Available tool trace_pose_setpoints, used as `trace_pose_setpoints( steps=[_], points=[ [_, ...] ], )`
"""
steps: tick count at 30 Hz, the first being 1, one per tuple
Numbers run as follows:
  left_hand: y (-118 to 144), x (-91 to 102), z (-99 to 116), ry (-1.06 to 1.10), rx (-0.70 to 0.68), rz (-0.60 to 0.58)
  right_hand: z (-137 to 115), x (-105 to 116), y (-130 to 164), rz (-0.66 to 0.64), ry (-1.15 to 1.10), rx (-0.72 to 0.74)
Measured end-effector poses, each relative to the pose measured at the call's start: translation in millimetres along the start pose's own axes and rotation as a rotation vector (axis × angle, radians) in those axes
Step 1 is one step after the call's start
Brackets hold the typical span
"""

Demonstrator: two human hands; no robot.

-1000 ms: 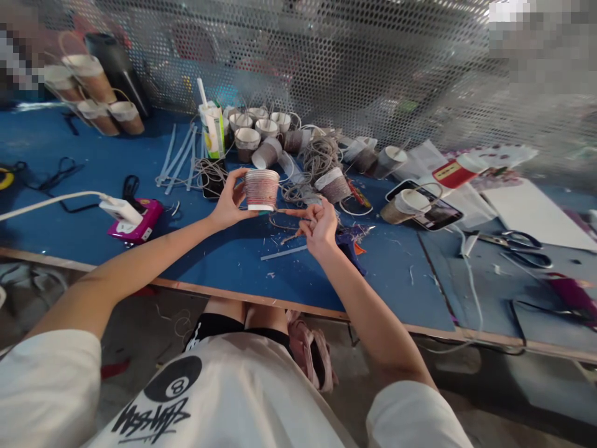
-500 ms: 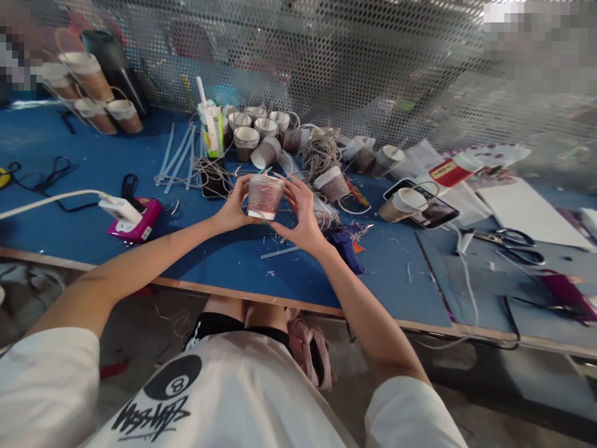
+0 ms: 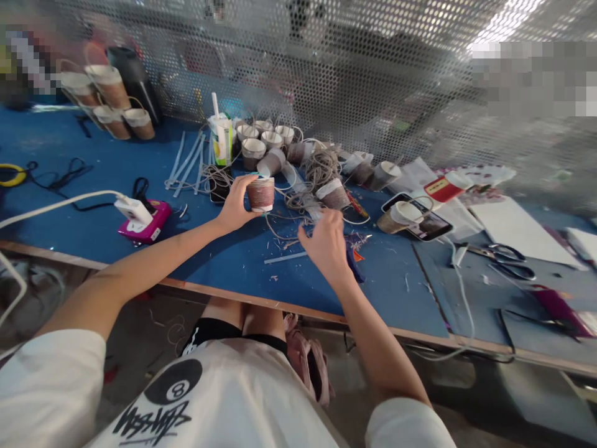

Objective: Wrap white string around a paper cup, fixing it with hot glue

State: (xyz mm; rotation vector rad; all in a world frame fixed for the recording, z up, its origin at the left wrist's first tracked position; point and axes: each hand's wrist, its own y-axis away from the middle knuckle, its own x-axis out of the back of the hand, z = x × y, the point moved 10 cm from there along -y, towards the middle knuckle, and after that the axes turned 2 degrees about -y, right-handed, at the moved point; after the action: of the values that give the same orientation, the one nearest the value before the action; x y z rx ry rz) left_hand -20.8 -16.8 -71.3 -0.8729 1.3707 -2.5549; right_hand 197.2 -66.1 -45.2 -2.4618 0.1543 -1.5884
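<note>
A paper cup [image 3: 261, 194] wound with brown-red cord, with a white band at its base, is held above the blue table. My left hand [image 3: 237, 205] is closed around its left side, thumb below and fingers above. From the cup's lower edge a thin cord [image 3: 275, 235] trails right, toward my right hand [image 3: 330, 244]. That hand is apart from the cup, its fingers curled over the table beside a blue glue gun [image 3: 355, 264]; its fingertips are partly hidden, so what they grip does not show. A pale glue stick [image 3: 285, 257] lies just left of it.
Behind the hands are a tangled cord bundle [image 3: 323, 167], several wrapped cups [image 3: 253, 149] and a drink carton [image 3: 222, 140]. A purple power strip [image 3: 147, 229] sits left. Rightward lie a phone [image 3: 431, 225] and scissors [image 3: 506, 258]. A perforated metal screen [image 3: 354, 81] stands at the back.
My right hand has left the cup's side and moved right and down toward the glue gun, its fingers now curled. My left hand keeps the cup, which has turned slightly.
</note>
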Motion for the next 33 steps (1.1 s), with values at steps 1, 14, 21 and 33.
trace_pose_setpoints(
  steps=[1, 14, 21, 33],
  points=[
    [0.2, 0.8, -3.4, -0.018, 0.001, 0.015, 10.8, 13.4, 9.3, 0.041, 0.125, -0.114],
    [6.7, -15.7, -42.6, 0.060, 0.155, -0.005, 74.0, 23.0, 37.9, -0.266, 0.479, -0.456],
    [5.1, -13.6, -33.8, 0.054, 0.149, 0.017, 68.2, 68.9, 31.6, -0.001, 0.414, -0.371],
    [7.3, -19.8, -38.2, 0.251, 0.276, -0.038, 0.6, -2.8, -36.1, -0.341, -1.182, -0.113]
  ],
)
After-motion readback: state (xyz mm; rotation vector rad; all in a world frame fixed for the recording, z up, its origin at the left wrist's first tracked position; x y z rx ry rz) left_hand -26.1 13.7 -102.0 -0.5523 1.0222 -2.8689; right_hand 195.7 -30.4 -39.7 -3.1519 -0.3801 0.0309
